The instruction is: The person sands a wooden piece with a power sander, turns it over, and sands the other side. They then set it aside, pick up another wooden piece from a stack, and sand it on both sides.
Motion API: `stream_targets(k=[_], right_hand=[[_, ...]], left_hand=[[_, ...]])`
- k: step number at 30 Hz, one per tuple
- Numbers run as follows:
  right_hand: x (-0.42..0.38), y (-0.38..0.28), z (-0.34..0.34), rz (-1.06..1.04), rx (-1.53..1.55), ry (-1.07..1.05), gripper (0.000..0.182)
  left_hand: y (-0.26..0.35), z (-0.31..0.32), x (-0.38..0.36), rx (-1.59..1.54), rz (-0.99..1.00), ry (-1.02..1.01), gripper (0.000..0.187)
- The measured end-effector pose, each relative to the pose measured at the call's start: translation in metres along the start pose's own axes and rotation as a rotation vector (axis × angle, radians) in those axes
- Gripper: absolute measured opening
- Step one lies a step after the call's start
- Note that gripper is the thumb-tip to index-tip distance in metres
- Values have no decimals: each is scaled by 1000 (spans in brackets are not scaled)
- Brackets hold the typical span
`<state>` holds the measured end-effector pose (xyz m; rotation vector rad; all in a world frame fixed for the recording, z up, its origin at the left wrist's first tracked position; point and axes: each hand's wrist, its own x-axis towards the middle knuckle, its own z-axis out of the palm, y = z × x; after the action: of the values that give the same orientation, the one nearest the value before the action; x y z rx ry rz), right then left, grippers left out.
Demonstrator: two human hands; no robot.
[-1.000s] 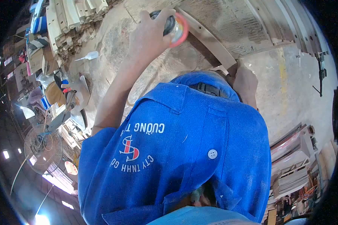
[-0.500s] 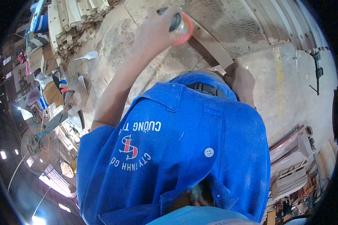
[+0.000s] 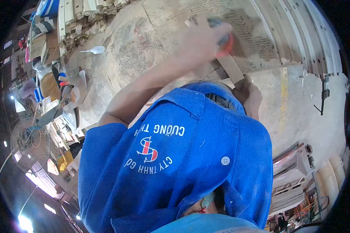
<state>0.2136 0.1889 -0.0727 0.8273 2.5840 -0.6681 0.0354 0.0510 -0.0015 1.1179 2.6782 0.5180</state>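
My left hand (image 3: 198, 42), blurred by motion, is wrapped over a round palm sander (image 3: 226, 46) with a dark top and a red-orange rim. Beneath the sander lies a narrow wooden strip (image 3: 232, 70), running diagonally across the worktable (image 3: 124, 50). Fingers of my right hand (image 3: 251, 96) are closed around the near end of that strip, close to my cap. The sander and left hand cover the strip's middle.
Stacked wooden pieces (image 3: 85, 11) sit at the upper left, near a small white squeeze bottle (image 3: 98, 49). Long pale slats with holes (image 3: 299, 31) line the upper right, beside a black clamp (image 3: 325, 93). A fan (image 3: 30, 145) stands at left.
My left hand has moved right with the sander, from the strip's far end toward the middle. My right hand stays at the near end of the strip.
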Motion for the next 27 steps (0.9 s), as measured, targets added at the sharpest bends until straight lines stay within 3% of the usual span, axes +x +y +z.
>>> stream_targets(k=[3, 6, 9, 11, 13, 17, 19, 23, 25, 27], right_hand=[[1, 6, 6, 7, 52, -21, 45], [1, -1, -2, -3, 24, 4, 43], [4, -7, -8, 77, -67, -104, 47], [4, -3, -6, 39, -25, -78, 48], [2, -11, -13, 44, -37, -80, 44], [3, -13, -13, 69, -47, -61, 39], [1, -12, -14, 51, -27, -63, 39], [5, -13, -12, 97, -98, -72, 35], [5, -8, -8, 78, -85, -45, 35], [8, -4, -6, 67, -66, -21, 34]], left_hand=[[-47, -4, 31, 60, -82, 44, 43], [-69, -20, 38, -101, -79, 159, 42], [-69, -19, 25, 124, -126, 344, 41], [-41, -5, -2, -13, -164, 115, 38], [-16, 13, -23, -79, 36, 161, 39], [2, 12, -33, -127, 89, -14, 44], [-13, 9, -22, -80, 13, 107, 41], [-69, -18, 10, 36, -200, 189, 52], [-81, -48, 13, -37, -245, 234, 42], [-126, -32, -1, 219, -262, 384, 57]])
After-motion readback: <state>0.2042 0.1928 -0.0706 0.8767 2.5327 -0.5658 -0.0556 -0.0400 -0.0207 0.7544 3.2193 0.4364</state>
